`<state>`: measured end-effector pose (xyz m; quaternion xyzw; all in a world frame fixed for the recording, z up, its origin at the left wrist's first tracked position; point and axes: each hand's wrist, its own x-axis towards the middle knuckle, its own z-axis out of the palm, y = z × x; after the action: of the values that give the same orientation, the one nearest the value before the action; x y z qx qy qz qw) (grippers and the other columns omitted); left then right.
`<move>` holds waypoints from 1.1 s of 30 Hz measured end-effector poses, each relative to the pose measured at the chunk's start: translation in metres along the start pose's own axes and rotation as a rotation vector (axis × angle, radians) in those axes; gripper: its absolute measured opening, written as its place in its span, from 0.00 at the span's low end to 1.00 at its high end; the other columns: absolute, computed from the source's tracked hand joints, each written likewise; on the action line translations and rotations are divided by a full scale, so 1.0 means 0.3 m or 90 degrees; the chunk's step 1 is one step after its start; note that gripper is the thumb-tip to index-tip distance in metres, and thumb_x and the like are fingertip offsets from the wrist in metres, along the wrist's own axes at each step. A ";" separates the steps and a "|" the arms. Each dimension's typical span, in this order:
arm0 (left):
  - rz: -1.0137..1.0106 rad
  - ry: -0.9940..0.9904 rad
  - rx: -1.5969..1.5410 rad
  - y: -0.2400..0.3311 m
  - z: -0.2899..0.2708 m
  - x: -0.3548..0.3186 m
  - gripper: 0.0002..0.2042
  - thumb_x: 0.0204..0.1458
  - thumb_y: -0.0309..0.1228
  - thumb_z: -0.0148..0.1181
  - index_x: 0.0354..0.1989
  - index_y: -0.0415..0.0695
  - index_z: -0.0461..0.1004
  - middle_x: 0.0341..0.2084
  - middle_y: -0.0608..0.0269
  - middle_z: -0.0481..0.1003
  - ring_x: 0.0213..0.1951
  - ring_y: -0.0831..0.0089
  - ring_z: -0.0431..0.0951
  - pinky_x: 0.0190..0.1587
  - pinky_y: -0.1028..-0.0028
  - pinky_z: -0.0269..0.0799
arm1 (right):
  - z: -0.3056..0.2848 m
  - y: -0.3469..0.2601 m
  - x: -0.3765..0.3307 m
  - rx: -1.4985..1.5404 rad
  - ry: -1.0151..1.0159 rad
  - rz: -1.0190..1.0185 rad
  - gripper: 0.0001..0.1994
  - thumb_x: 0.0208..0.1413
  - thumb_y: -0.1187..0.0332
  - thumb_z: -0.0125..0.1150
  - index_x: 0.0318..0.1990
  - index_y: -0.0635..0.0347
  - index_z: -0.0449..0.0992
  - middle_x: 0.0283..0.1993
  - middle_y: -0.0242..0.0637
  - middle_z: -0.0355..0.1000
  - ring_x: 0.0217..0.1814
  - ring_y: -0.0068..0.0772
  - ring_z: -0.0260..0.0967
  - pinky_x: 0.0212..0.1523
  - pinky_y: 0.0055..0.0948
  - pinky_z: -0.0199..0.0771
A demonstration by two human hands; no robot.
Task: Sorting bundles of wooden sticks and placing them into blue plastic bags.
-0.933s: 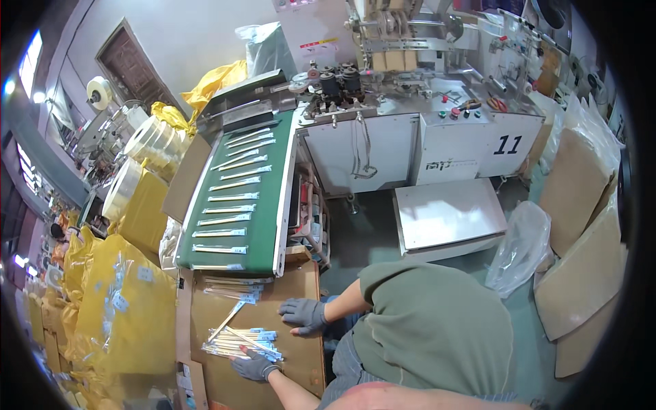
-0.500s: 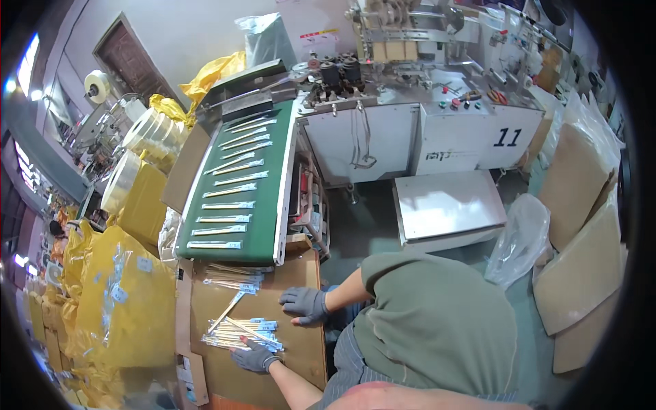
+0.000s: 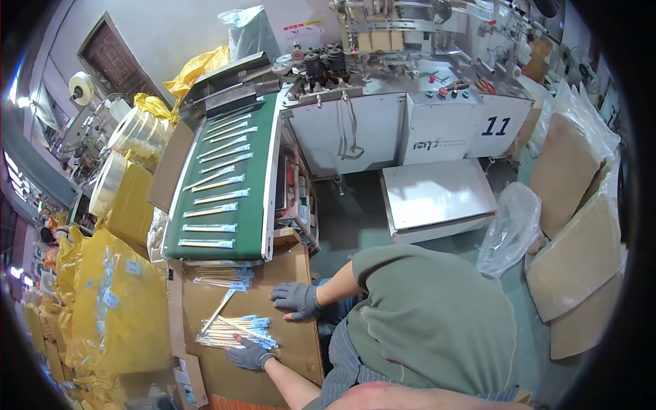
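Note:
Wrapped chopsticks [image 3: 236, 332], pale sticks in clear sleeves with blue-and-white ends, lie in a loose pile on the brown tabletop [image 3: 273, 268]. My left hand [image 3: 250, 355], in a grey glove with a bare thumb tip, rests against the pile's near edge. Its fingers lie stretched out and its thumb touches the sticks. Farther up the table, my right hand [image 3: 295, 301], also gloved, lies flat with nothing in it. One separate wrapped pair [image 3: 217, 311] slants from the pile toward a second bunch [image 3: 225, 275] below the conveyor's end.
A green conveyor belt [image 3: 257, 184] carries a row of wrapped chopsticks down to the table. Yellow plastic bags [image 3: 130, 301] stand at left. Behind are a machine with a white cabinet [image 3: 348, 133] and a low white box [image 3: 437, 195]. Cardboard sheets [image 3: 564, 164] lean at right.
The whole view has shifted slightly, so the scene sits farther left. Both hands keep about the same places on the table and by the pile.

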<state>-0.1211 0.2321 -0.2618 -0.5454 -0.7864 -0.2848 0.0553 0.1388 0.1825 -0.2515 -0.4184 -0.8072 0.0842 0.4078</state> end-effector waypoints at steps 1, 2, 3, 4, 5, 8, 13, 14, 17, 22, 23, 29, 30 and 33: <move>0.001 -0.002 0.000 0.002 -0.003 -0.001 0.36 0.57 0.57 0.43 0.57 0.32 0.65 0.53 0.42 0.69 0.56 0.51 0.67 0.59 0.59 0.59 | -0.005 -0.002 0.000 0.000 -0.016 0.002 0.22 0.45 0.54 0.58 0.41 0.63 0.70 0.51 0.52 0.64 0.56 0.56 0.59 0.55 0.49 0.62; -0.003 -0.004 -0.004 -0.001 -0.008 -0.001 0.36 0.57 0.58 0.43 0.57 0.32 0.65 0.53 0.42 0.68 0.56 0.51 0.66 0.59 0.59 0.59 | -0.005 -0.005 0.003 0.001 -0.033 0.004 0.22 0.47 0.54 0.58 0.43 0.64 0.69 0.52 0.53 0.64 0.57 0.56 0.60 0.56 0.49 0.62; -0.006 -0.007 -0.009 -0.007 -0.011 -0.001 0.36 0.57 0.58 0.43 0.57 0.32 0.65 0.53 0.42 0.68 0.56 0.51 0.66 0.59 0.59 0.59 | -0.001 -0.007 0.004 0.001 -0.035 0.007 0.22 0.47 0.54 0.58 0.43 0.64 0.69 0.52 0.53 0.64 0.57 0.56 0.60 0.56 0.49 0.62; -0.007 -0.011 -0.008 -0.015 -0.012 -0.001 0.36 0.57 0.58 0.43 0.57 0.32 0.65 0.53 0.42 0.68 0.56 0.51 0.66 0.59 0.59 0.59 | 0.005 -0.009 0.007 0.002 -0.041 0.006 0.22 0.47 0.54 0.58 0.43 0.64 0.69 0.52 0.53 0.64 0.57 0.56 0.59 0.56 0.49 0.61; -0.005 -0.010 -0.003 -0.008 -0.017 0.003 0.36 0.57 0.58 0.43 0.57 0.32 0.65 0.54 0.42 0.68 0.56 0.50 0.66 0.59 0.59 0.59 | 0.002 -0.007 0.006 0.002 -0.040 0.006 0.22 0.47 0.54 0.58 0.42 0.64 0.69 0.52 0.54 0.64 0.57 0.56 0.59 0.56 0.49 0.61; -0.006 -0.027 -0.011 0.030 -0.043 0.009 0.37 0.57 0.59 0.42 0.57 0.32 0.65 0.55 0.42 0.67 0.57 0.50 0.66 0.59 0.59 0.59 | -0.008 -0.006 0.000 0.000 -0.035 0.017 0.22 0.47 0.54 0.57 0.42 0.64 0.69 0.53 0.54 0.63 0.57 0.57 0.59 0.56 0.49 0.61; -0.045 -0.068 0.012 0.001 0.009 0.019 0.38 0.57 0.60 0.41 0.58 0.32 0.63 0.56 0.42 0.66 0.57 0.50 0.65 0.60 0.58 0.58 | 0.029 0.014 -0.005 -0.008 -0.004 0.011 0.22 0.45 0.52 0.56 0.38 0.64 0.69 0.50 0.53 0.63 0.53 0.57 0.59 0.53 0.50 0.61; -0.049 -0.056 0.016 -0.081 0.009 0.019 0.38 0.57 0.60 0.41 0.58 0.32 0.63 0.56 0.42 0.66 0.57 0.50 0.65 0.60 0.58 0.58 | 0.078 0.011 0.015 0.010 0.011 -0.037 0.23 0.43 0.50 0.55 0.35 0.64 0.68 0.48 0.53 0.63 0.50 0.56 0.60 0.50 0.51 0.61; -0.007 -0.027 0.033 -0.076 0.066 0.025 0.39 0.57 0.60 0.41 0.58 0.31 0.63 0.54 0.40 0.67 0.57 0.49 0.66 0.59 0.59 0.60 | 0.038 0.023 0.001 -0.008 -0.004 -0.009 0.23 0.44 0.49 0.54 0.35 0.64 0.68 0.48 0.54 0.63 0.51 0.57 0.59 0.51 0.50 0.60; 0.030 0.004 0.047 -0.059 0.044 0.029 0.38 0.57 0.59 0.42 0.56 0.31 0.65 0.53 0.41 0.68 0.55 0.49 0.67 0.58 0.58 0.61 | -0.005 0.006 0.020 -0.001 -0.062 0.010 0.23 0.47 0.49 0.53 0.36 0.64 0.68 0.49 0.54 0.63 0.52 0.58 0.59 0.53 0.50 0.60; 0.042 0.017 0.046 -0.059 0.044 0.028 0.37 0.57 0.59 0.43 0.56 0.31 0.65 0.52 0.41 0.69 0.55 0.50 0.68 0.58 0.58 0.61 | 0.003 0.000 0.021 0.005 -0.068 0.001 0.23 0.47 0.49 0.53 0.36 0.64 0.68 0.49 0.54 0.63 0.52 0.58 0.59 0.53 0.50 0.60; 0.022 -0.011 0.064 0.048 -0.045 0.013 0.36 0.56 0.58 0.46 0.55 0.31 0.66 0.53 0.44 0.69 0.56 0.53 0.67 0.59 0.59 0.60 | -0.051 -0.019 0.010 0.004 -0.028 0.019 0.22 0.45 0.54 0.58 0.41 0.65 0.70 0.51 0.53 0.64 0.56 0.57 0.59 0.57 0.49 0.60; 0.004 -0.002 0.069 0.030 -0.038 0.007 0.36 0.56 0.58 0.46 0.55 0.31 0.66 0.53 0.44 0.69 0.56 0.53 0.67 0.59 0.59 0.60 | -0.050 -0.025 0.012 0.013 -0.038 0.003 0.22 0.45 0.54 0.58 0.41 0.65 0.70 0.51 0.53 0.64 0.56 0.57 0.59 0.57 0.49 0.60; 0.019 0.014 0.067 0.013 -0.032 -0.005 0.36 0.55 0.57 0.47 0.54 0.31 0.67 0.54 0.45 0.69 0.56 0.54 0.67 0.59 0.60 0.60 | -0.059 -0.033 0.013 -0.004 -0.057 0.007 0.23 0.46 0.54 0.58 0.43 0.64 0.70 0.52 0.53 0.64 0.57 0.57 0.59 0.58 0.49 0.60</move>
<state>-0.1191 0.2271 -0.2529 -0.5505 -0.7912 -0.2483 0.0966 0.1445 0.1756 -0.2328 -0.4201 -0.8224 0.1023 0.3697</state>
